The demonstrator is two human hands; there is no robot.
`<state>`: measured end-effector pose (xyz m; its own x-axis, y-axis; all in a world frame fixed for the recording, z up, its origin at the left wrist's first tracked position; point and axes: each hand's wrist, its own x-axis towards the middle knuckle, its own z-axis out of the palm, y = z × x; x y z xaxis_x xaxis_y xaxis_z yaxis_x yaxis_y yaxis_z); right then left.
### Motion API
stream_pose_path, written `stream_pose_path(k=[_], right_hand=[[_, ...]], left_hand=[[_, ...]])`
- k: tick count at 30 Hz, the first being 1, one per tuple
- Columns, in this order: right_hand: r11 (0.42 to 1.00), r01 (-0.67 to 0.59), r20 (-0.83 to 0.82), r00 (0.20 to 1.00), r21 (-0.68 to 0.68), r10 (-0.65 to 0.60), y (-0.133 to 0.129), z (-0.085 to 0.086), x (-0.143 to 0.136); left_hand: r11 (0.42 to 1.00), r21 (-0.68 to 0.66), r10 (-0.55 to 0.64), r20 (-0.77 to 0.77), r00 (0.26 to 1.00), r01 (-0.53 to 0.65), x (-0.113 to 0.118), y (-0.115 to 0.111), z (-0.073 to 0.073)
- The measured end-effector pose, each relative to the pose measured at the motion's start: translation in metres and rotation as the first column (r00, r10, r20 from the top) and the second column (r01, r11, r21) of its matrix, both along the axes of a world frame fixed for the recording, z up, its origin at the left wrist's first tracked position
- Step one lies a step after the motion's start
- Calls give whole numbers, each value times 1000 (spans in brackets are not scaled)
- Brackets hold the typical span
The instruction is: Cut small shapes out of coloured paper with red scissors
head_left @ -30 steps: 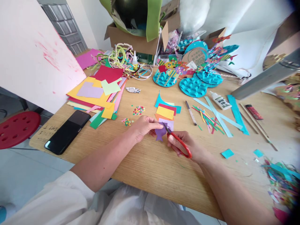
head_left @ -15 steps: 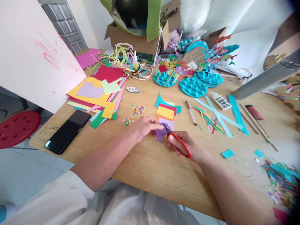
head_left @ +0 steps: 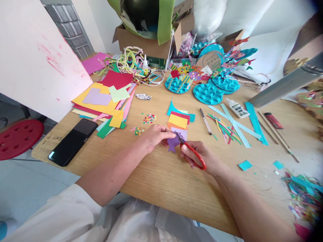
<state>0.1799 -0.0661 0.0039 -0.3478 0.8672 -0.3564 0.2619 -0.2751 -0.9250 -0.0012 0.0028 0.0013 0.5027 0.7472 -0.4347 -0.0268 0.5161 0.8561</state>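
Between its thumb and fingers, my left hand (head_left: 157,137) pinches a purple paper cutout (head_left: 172,144) with a notched, tail-like lower end. My right hand (head_left: 199,154) grips red-handled scissors (head_left: 201,161), whose dark blades point up and left across the cutout's upper edge. Whether the blades are parted is too small to make out. Just beyond lies a lilac paper (head_left: 183,132), partly covered by the cutout. Yellow paper (head_left: 178,120) sits on red paper above it, with a teal scrap (head_left: 173,108) farther back.
Left are a black phone (head_left: 73,142) and stacked coloured paper (head_left: 88,101). Paper dots (head_left: 149,118) lie near my left hand. To the right are a pen (head_left: 206,121), thin paper strips (head_left: 224,127), a glue bottle (head_left: 238,108) and a scrap pile (head_left: 302,195). Blue egg-tray discs (head_left: 208,93) stand behind.
Almost nothing differs. The purple cutout and the fingers around it have shifted very slightly; both hands keep the same hold.
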Motion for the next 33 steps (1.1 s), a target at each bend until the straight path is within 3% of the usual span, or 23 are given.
stream_pose_path(k=[33], right_hand=[[1000, -23, 6, 1000, 11, 23, -1, -3, 1]], left_hand=[[1000, -7, -28, 6, 1000, 28, -1, 1, -3]])
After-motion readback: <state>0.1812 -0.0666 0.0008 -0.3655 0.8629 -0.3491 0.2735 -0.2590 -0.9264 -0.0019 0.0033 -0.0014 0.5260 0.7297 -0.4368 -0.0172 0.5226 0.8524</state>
